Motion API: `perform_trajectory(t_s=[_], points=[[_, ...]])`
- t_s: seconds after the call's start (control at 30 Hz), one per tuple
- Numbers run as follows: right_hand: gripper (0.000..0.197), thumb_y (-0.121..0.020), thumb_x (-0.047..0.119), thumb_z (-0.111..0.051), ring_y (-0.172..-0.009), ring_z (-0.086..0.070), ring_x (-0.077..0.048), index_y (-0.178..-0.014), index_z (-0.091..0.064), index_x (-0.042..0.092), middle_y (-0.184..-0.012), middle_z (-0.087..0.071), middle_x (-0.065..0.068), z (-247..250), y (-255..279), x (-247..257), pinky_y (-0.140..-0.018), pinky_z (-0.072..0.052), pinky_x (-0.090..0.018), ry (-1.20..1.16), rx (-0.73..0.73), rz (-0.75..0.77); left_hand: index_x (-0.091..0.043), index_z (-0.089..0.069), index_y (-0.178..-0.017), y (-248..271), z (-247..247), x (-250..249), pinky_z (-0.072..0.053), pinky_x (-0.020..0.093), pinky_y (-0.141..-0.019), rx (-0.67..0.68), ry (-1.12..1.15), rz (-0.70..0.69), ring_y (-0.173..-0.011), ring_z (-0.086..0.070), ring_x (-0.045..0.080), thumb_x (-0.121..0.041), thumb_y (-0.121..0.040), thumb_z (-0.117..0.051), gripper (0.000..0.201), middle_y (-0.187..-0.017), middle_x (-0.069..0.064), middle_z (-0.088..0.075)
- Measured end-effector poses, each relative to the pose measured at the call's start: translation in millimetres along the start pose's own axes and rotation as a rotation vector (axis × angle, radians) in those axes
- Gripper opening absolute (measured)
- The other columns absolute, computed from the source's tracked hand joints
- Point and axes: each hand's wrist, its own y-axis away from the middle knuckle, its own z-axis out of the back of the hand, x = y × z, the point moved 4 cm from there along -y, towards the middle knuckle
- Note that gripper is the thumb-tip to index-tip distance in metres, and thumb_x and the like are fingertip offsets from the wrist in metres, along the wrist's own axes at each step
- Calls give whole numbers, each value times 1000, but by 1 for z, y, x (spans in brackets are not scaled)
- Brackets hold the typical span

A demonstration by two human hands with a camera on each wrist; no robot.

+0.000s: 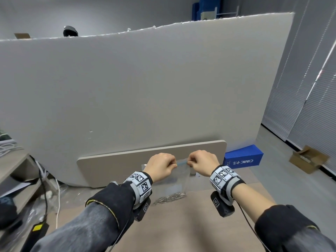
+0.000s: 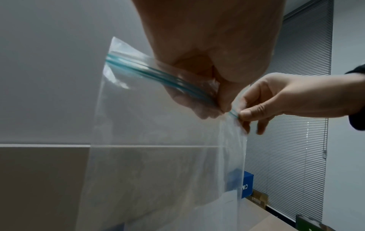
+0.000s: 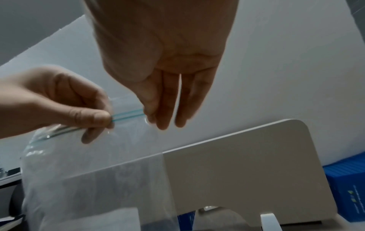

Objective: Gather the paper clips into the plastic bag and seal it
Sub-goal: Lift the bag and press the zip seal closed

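Hanging upright above the table [image 1: 181, 224], the plastic bag [image 1: 179, 179] is pinched at its blue zip strip [image 1: 181, 163] by left hand [image 1: 161, 167] and right hand [image 1: 202, 163], so paper clips [image 1: 171, 197] settle low while it is sealed.

Dark grey sleeves [image 1: 101, 213] with black cuffs cover both forearms. Each wrist wears a grey band [image 1: 141, 182] carrying black-and-white square markers, a black camera block [image 1: 222, 204] and thin cable slung beneath.
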Motion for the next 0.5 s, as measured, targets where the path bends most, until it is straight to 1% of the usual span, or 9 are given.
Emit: perform_trajectory(t_s=[0.07,0.1,0.13,0.17,0.2,0.27,0.37,0.43,0.5], points=[[18,-88,35,-57,-112,-55,-17,-102,-65,28,-114,-64,8,0,-2,7,-86,-44,-33,-1,55,80,-20,-65,-83,0,-2,0,-47,33,-74,2,11,17,-90,-62,22,-33,-87,-55,17,-89,-2,-70],[21,-88,37,-58,-113,-54,-17,-105,-64,26,-116,-63,7,-1,-2,12,-86,-44,-33,4,79,129,-19,-65,-83,0,-1,-1,-47,33,-73,-3,25,16,-88,-62,23,-33,-87,-55,17,-88,-2,-70],[22,-89,38,-58,-111,-55,-19,-103,-64,23,-113,-64,5,-3,-2,17,-82,-44,-33,17,90,161,-19,-65,-82,1,-1,-2,-47,33,-72,-11,44,13,-86,-61,22,-32,-87,-56,17,-86,-2,-69],[20,-89,38,-57,-106,-58,-21,-97,-64,21,-106,-66,3,-3,-2,20,-76,-42,-32,28,77,177,-19,-65,-81,1,0,-3,-47,33,-71,-20,67,15,-85,-61,22,-32,-87,-56,17,-85,-3,-69],[18,-90,37,-57,-101,-60,-23,-90,-64,21,-99,-68,1,-4,-2,20,-70,-40,-30,33,49,174,-19,-65,-81,2,2,-2,-47,32,-71,-26,95,29,-82,-61,20,-33,-87,-57,16,-84,-4,-69],[16,-90,36,-56,-97,-60,-23,-87,-64,23,-94,-69,2,-1,-2,15,-67,-36,-28,24,-12,144,-21,-65,-80,5,7,7,-46,30,-70,-12,130,86,-77,-59,16,-35,-85,-59,16,-79,-6,-67],[14,-88,35,-57,-98,-61,-22,-90,-67,26,-96,-70,5,5,-3,0,-69,-39,-28,2,-36,79,-19,-66,-78,10,10,28,-43,27,-66,55,152,155,-71,-54,14,-34,-83,-61,17,-72,-8,-62],[14,-88,35,-58,-98,-62,-21,-91,-68,26,-96,-70,5,6,-3,-6,-72,-43,-29,6,-34,59,-15,-66,-78,13,9,37,-42,25,-66,107,178,171,-72,-56,14,-28,-83,-61,14,-74,-5,-64],[13,-88,35,-58,-98,-62,-21,-91,-68,27,-96,-71,5,7,-4,-8,-75,-44,-30,20,-31,52,-15,-66,-80,14,7,40,-41,24,-67,162,169,174,-74,-56,14,-23,-82,-60,11,-77,-4,-65]])
